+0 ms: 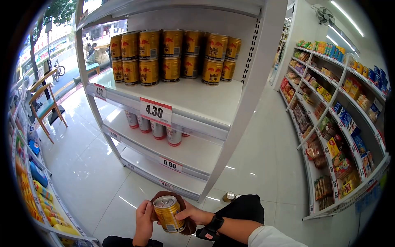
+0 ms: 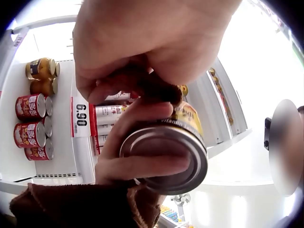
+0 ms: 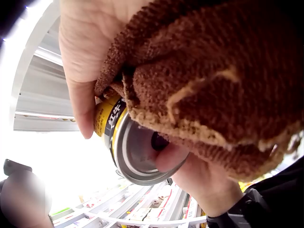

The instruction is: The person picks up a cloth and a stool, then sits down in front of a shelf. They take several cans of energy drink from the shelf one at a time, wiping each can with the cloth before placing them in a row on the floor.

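Note:
A gold drink can (image 1: 168, 216) is held low in front of the body, its silver top tilted up in the head view. My right hand (image 1: 193, 214) grips it, thumb along the side. In the left wrist view, right-hand fingers (image 2: 142, 166) lie across the can's silver bottom. A brown towel-like cloth (image 3: 213, 95) with a frayed tan edge wraps partly behind the can. My left hand (image 1: 143, 220) curls its fingers round a bunched part of this cloth beside the can. In the right wrist view, a left fingertip (image 3: 171, 159) touches the can's base.
Ahead stands a white shelf rack (image 1: 205, 94) with stacked gold cans (image 1: 170, 43) on an upper shelf and silver cans (image 1: 158, 129) below. More gold cans (image 1: 228, 196) stand on the floor by my leg. Snack shelves (image 1: 329, 103) line the right; stocked shelves (image 1: 45, 201) flank the left.

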Available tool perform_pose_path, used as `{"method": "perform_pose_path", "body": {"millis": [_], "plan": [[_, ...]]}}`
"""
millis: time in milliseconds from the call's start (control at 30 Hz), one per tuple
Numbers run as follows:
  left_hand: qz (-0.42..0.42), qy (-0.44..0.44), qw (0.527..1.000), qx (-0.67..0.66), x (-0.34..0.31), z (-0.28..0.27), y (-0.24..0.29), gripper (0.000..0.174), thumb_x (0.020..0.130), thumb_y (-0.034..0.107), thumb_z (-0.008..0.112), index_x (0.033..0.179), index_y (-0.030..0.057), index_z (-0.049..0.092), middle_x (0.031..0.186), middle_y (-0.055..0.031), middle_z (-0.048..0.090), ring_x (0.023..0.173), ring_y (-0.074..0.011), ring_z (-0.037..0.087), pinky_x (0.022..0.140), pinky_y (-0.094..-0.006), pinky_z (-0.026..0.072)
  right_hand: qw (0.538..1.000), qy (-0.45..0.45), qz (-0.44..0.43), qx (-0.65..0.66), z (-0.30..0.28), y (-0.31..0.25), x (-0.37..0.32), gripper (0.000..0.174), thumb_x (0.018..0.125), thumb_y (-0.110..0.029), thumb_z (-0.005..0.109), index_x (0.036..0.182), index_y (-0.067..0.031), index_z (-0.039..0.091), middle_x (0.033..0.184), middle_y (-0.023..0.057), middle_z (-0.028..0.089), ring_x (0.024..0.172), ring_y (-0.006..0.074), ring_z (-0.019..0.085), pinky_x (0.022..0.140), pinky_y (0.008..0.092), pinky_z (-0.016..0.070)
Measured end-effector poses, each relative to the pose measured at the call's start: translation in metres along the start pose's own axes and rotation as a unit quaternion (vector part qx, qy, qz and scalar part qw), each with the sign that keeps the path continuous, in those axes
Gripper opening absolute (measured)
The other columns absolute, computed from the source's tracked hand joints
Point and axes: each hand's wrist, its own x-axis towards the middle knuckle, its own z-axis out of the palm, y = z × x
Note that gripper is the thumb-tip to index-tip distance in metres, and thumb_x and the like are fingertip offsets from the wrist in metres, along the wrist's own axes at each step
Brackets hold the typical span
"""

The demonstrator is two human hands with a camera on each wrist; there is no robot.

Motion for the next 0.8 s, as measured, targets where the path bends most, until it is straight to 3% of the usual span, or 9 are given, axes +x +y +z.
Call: {"method": "perform_pose_path", "body": {"millis": [233,467,567,633,667,700,733,767,800], "plan": [[0.065,0.106,0.988,0.092,-0.004,0.016,0.0,0.04,0.105,0.031,0.046,0.082,0.0007,0.059,0.073,0.0008,0.055,0.065,-0.0057,0.047,0.06,-0.0236,0.0394,1.0,0.003,0.002,-0.024,0.005,0.002,-0.002,0.084,0.074,-0.016,0.079,0.144,-0.0054,0.035,0.131,0.0113,0.055,0.12,0.0234,0.054,0.106,0.039,0.0418],[0.071,0.139,0.981,0.113,-0.003,0.017,-0.006,0.048,0.106,0.036,0.044,0.075,0.0008,0.057,0.067,0.0001,0.054,0.063,-0.0071,0.047,0.058,-0.0252,0.0392,0.998,-0.007,0.011,-0.058,-0.001,0.002,-0.006,0.083,0.073,-0.011,0.078,0.144,-0.0062,0.036,0.131,0.0095,0.054,0.121,0.0218,0.052,0.108,0.0374,0.0387],[0.078,0.129,0.98,0.13,0.004,0.012,-0.013,0.043,0.105,0.035,0.045,0.082,0.0015,0.06,0.064,0.0004,0.053,0.057,-0.0063,0.047,0.053,-0.0227,0.0367,0.997,0.006,0.002,-0.073,0.001,-0.002,-0.012,0.081,0.074,-0.01,0.079,0.144,-0.0053,0.037,0.132,0.0086,0.054,0.121,0.0201,0.051,0.107,0.0363,0.0386],[0.181,0.209,0.944,0.178,0.01,0.02,-0.014,0.028,0.103,0.026,0.049,0.101,0.0007,0.061,0.091,-0.0066,0.06,0.082,-0.0137,0.055,0.074,-0.0279,0.0443,0.982,0.098,-0.059,-0.151,0.005,-0.008,-0.013,0.072,0.078,-0.013,0.08,0.139,-0.0039,0.042,0.13,0.0074,0.055,0.119,0.0174,0.053,0.105,0.0345,0.0412],[0.182,0.208,0.944,0.179,0.007,0.027,-0.015,0.028,0.103,0.026,0.049,0.101,0.0007,0.061,0.091,-0.0066,0.06,0.082,-0.0137,0.055,0.074,-0.0279,0.0443,0.982,0.098,-0.06,-0.151,0.002,-0.005,-0.01,0.072,0.078,-0.013,0.08,0.139,-0.0039,0.042,0.13,0.0074,0.055,0.119,0.0174,0.053,0.105,0.0345,0.0412],[0.219,0.194,0.922,0.254,0.0,0.036,-0.016,0.023,0.1,0.02,0.051,0.109,0.0011,0.059,0.103,-0.0086,0.057,0.094,-0.0177,0.053,0.083,-0.0318,0.0426,0.964,0.166,-0.108,-0.176,-0.003,-0.002,-0.005,0.067,0.08,-0.015,0.08,0.136,-0.0035,0.044,0.128,0.0067,0.057,0.117,0.0163,0.054,0.102,0.0332,0.0427],[0.255,0.179,0.892,0.328,-0.005,0.041,-0.017,0.024,0.097,0.015,0.052,0.117,0.0015,0.057,0.116,-0.0106,0.054,0.105,-0.0216,0.051,0.092,-0.0357,0.0409,0.939,0.234,-0.155,-0.199,-0.006,0.002,-0.002,0.063,0.082,-0.017,0.079,0.133,-0.0031,0.046,0.126,0.006,0.058,0.115,0.0151,0.054,0.1,0.0319,0.0442],[0.242,0.155,0.899,0.33,-0.006,0.037,-0.016,0.033,0.092,0.01,0.055,0.124,0.0008,0.054,0.121,-0.0129,0.052,0.112,-0.0269,0.049,0.094,-0.039,0.0408,0.933,0.233,-0.179,-0.208,-0.003,0.001,-0.001,0.056,0.084,-0.019,0.079,0.128,-0.0027,0.049,0.121,0.0053,0.059,0.111,0.0138,0.056,0.096,0.0309,0.0461],[0.208,0.079,0.934,0.281,-0.009,0.052,-0.026,0.043,0.093,0.014,0.057,0.132,-0.0003,0.048,0.126,-0.0145,0.049,0.119,-0.0289,0.047,0.098,-0.0399,0.0395,0.932,0.236,-0.179,-0.207,-0.003,0.003,-0.001,0.056,0.084,-0.019,0.079,0.128,-0.0027,0.049,0.121,0.0053,0.059,0.111,0.0138,0.056,0.096,0.0309,0.0461]]}}
